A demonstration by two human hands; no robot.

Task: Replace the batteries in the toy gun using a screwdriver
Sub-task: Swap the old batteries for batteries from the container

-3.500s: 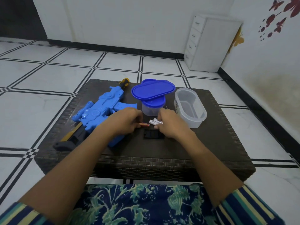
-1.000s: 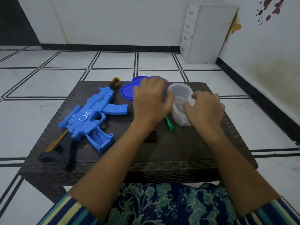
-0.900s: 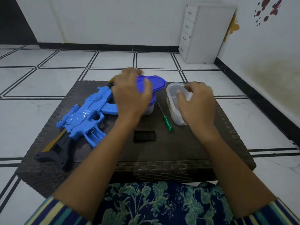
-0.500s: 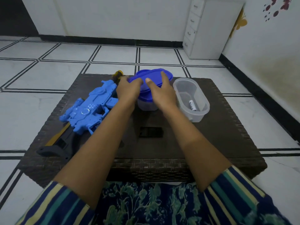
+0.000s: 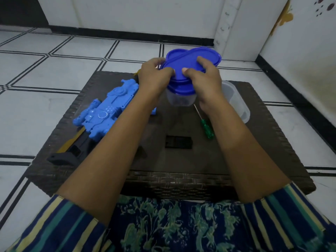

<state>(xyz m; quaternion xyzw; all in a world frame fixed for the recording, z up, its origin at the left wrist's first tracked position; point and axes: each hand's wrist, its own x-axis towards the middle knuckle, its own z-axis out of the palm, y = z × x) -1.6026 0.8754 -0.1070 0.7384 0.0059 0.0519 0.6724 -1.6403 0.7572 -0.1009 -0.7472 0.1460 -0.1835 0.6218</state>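
The toy gun (image 5: 107, 113) lies at the table's (image 5: 236, 151) left, stock nearest the person, barrel angling away rightward. The screwdriver (image 5: 206, 127) lies to its right, tip pointing away. Left hand (image 5: 154, 77) and right hand (image 5: 203, 79) clasp a blue-lidded tub (image 5: 180, 100).

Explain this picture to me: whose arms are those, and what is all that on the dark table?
There is no machine. A person wears a camera on the head, looking down, so their arms enter from below. The left hand and right hand grip a small clear plastic tub with a blue lid; a larger blue oval lid sits on top. On the dark woven table lie a blue plastic toy gun, a green-handled screwdriver, a black rectangular cover and an open clear oval container.
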